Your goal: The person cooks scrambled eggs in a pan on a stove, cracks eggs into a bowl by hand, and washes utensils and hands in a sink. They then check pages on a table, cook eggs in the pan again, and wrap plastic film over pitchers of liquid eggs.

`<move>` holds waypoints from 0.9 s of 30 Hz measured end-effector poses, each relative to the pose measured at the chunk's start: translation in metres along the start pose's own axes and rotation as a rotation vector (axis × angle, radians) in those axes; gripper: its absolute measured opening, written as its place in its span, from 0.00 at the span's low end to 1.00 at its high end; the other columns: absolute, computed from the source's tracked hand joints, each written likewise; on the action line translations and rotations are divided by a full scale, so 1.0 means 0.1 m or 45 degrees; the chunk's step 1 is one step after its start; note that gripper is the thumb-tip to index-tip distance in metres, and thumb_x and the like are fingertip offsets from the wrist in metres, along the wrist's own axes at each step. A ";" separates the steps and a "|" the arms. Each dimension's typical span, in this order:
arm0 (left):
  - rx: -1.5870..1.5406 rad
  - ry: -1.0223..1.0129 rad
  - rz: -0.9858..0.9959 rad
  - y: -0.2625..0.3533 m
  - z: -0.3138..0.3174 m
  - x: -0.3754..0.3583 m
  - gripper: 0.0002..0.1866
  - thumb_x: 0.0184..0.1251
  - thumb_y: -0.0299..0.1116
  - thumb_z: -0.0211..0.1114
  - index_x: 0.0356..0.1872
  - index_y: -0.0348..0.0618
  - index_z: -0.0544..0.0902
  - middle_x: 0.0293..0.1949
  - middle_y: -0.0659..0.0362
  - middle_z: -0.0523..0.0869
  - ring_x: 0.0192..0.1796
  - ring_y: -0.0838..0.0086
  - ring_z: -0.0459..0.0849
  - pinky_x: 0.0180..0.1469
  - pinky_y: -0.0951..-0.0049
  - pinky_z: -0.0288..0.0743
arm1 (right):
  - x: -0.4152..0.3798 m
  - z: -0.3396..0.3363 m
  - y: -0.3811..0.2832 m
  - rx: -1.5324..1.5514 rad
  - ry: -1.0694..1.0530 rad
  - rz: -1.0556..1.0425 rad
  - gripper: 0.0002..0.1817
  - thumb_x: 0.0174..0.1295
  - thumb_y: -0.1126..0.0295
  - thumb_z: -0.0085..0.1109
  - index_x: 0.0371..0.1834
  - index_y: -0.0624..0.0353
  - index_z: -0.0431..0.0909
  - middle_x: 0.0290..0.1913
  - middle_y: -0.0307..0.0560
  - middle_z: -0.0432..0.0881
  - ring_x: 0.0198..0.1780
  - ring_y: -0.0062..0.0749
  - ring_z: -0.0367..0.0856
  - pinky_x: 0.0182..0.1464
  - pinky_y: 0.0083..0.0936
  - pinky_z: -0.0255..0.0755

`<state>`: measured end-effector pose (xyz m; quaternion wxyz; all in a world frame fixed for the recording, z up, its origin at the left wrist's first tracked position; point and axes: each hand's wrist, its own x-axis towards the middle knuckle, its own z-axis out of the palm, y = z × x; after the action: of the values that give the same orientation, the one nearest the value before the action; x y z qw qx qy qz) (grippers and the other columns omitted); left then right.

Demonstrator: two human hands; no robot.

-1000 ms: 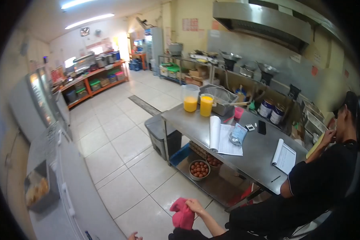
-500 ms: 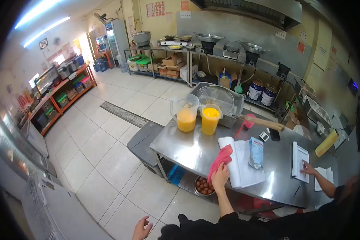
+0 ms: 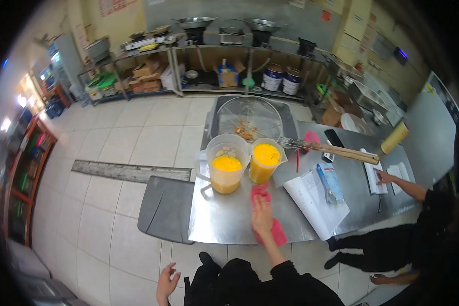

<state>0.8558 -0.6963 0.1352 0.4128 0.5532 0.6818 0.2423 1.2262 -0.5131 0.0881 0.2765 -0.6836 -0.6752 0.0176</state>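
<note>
My right hand (image 3: 262, 217) presses a pink cloth (image 3: 277, 232) onto the steel table (image 3: 217, 224), its fingers lying over the fabric. Just beyond the cloth stand two clear pitchers with yellow liquid, the larger one (image 3: 226, 171) on the left and the smaller one (image 3: 264, 162) on the right. My left hand (image 3: 167, 283) hangs over the floor short of the table, fingers apart and holding nothing. Behind the pitchers a wire strainer (image 3: 247, 120) with brown bits rests over a basin, its wooden handle reaching right.
Papers (image 3: 316, 201) and a blue-white packet (image 3: 330, 182) lie right of the cloth. At the table's right end a co-worker's hand (image 3: 385, 177) touches a notepad (image 3: 375, 173). A grey lidded bin (image 3: 166, 209) adjoins the table's left edge. Woks (image 3: 195, 22) stand along the back.
My right hand has moved the pink cloth from beside the papers at the table's front edge to a spot near the pitchers. The view has swung right and downward. My left hand stays empty.
</note>
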 end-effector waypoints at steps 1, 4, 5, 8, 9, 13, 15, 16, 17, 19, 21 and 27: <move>0.031 0.015 0.093 0.10 -0.18 0.20 0.23 0.56 0.32 0.62 0.54 0.41 0.71 0.39 0.49 0.80 0.43 0.64 0.80 0.46 0.67 0.72 | 0.00 0.13 -0.23 0.032 -0.002 -0.009 0.28 0.52 0.71 0.47 0.60 0.60 0.64 0.60 0.56 0.66 0.63 0.49 0.62 0.65 0.41 0.53; -0.016 0.052 0.122 0.44 -0.52 0.57 0.22 0.57 0.31 0.61 0.54 0.41 0.71 0.39 0.51 0.80 0.43 0.65 0.79 0.48 0.68 0.72 | -0.10 0.28 -1.05 0.147 -0.092 -0.027 0.26 0.47 0.74 0.48 0.56 0.60 0.69 0.55 0.53 0.71 0.57 0.45 0.68 0.62 0.40 0.57; -0.018 0.030 0.149 0.38 -0.56 0.69 0.22 0.57 0.31 0.61 0.54 0.41 0.71 0.39 0.51 0.80 0.43 0.65 0.79 0.48 0.68 0.72 | -0.15 0.51 -1.19 0.315 -0.070 -0.138 0.28 0.45 0.75 0.48 0.56 0.59 0.69 0.55 0.53 0.71 0.57 0.44 0.68 0.62 0.41 0.57; -0.188 -0.072 0.073 0.15 -0.62 0.92 0.23 0.58 0.31 0.60 0.56 0.44 0.70 0.39 0.55 0.80 0.43 0.70 0.79 0.44 0.69 0.72 | -0.34 0.75 -1.74 0.345 -0.192 -0.288 0.32 0.45 0.76 0.49 0.61 0.55 0.66 0.60 0.47 0.69 0.63 0.40 0.64 0.65 0.37 0.52; -0.077 -0.113 0.152 0.13 -0.61 0.96 0.22 0.59 0.31 0.60 0.56 0.44 0.70 0.39 0.55 0.80 0.43 0.71 0.78 0.45 0.69 0.71 | -0.32 0.61 -1.87 0.346 -0.265 -0.303 0.30 0.46 0.76 0.49 0.59 0.54 0.68 0.61 0.45 0.68 0.64 0.37 0.63 0.65 0.36 0.53; -0.037 -0.313 0.219 0.16 -0.50 1.11 0.23 0.55 0.30 0.62 0.54 0.39 0.72 0.39 0.52 0.80 0.42 0.67 0.79 0.48 0.69 0.72 | -0.51 0.51 -1.66 0.548 -0.298 -0.432 0.20 0.47 0.77 0.50 0.45 0.53 0.79 0.53 0.43 0.76 0.59 0.32 0.70 0.62 0.33 0.60; 0.000 -0.379 0.262 0.22 -0.44 1.18 0.23 0.55 0.31 0.62 0.54 0.40 0.72 0.39 0.51 0.80 0.43 0.66 0.79 0.48 0.69 0.72 | -0.65 0.43 -1.34 0.508 -0.163 -0.355 0.19 0.46 0.78 0.50 0.43 0.53 0.80 0.51 0.43 0.77 0.57 0.33 0.71 0.60 0.34 0.62; 0.028 -0.404 0.279 0.24 -0.42 1.20 0.23 0.55 0.31 0.62 0.54 0.40 0.72 0.40 0.51 0.80 0.43 0.66 0.79 0.47 0.69 0.72 | -0.74 0.36 -1.16 0.486 -0.053 -0.315 0.18 0.46 0.78 0.49 0.41 0.53 0.81 0.50 0.42 0.78 0.55 0.34 0.73 0.59 0.34 0.64; 0.029 -0.429 0.294 0.25 -0.38 1.24 0.23 0.55 0.31 0.62 0.54 0.40 0.72 0.40 0.51 0.80 0.43 0.66 0.79 0.47 0.69 0.72 | -0.81 0.22 -0.95 0.399 0.042 -0.199 0.19 0.45 0.78 0.49 0.41 0.53 0.81 0.49 0.42 0.79 0.54 0.35 0.74 0.58 0.34 0.65; 0.069 -0.447 0.397 0.25 -0.34 1.29 0.23 0.55 0.32 0.63 0.54 0.41 0.72 0.40 0.50 0.80 0.43 0.66 0.79 0.46 0.68 0.72 | -0.90 -0.09 -0.46 0.198 0.185 -0.039 0.19 0.45 0.79 0.49 0.41 0.53 0.81 0.49 0.42 0.79 0.53 0.37 0.74 0.57 0.33 0.66; 0.100 -0.483 0.402 0.36 -0.34 1.29 0.23 0.55 0.32 0.63 0.54 0.41 0.72 0.40 0.50 0.80 0.43 0.65 0.79 0.46 0.68 0.72 | -0.96 -0.35 0.00 0.039 0.234 0.067 0.20 0.44 0.80 0.49 0.42 0.52 0.81 0.49 0.44 0.78 0.54 0.38 0.74 0.57 0.33 0.66; 0.138 -0.527 0.400 0.31 -0.46 1.32 0.23 0.56 0.32 0.63 0.54 0.41 0.72 0.40 0.50 0.80 0.43 0.65 0.79 0.45 0.68 0.72 | -1.09 -0.78 0.56 -0.143 0.486 0.464 0.22 0.46 0.82 0.48 0.45 0.53 0.79 0.49 0.47 0.78 0.54 0.42 0.73 0.57 0.34 0.65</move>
<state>0.8285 -0.5565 0.1460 0.4704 0.7114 0.5006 0.1485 1.2989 -0.6392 0.0934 0.3527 -0.7991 -0.4766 -0.0997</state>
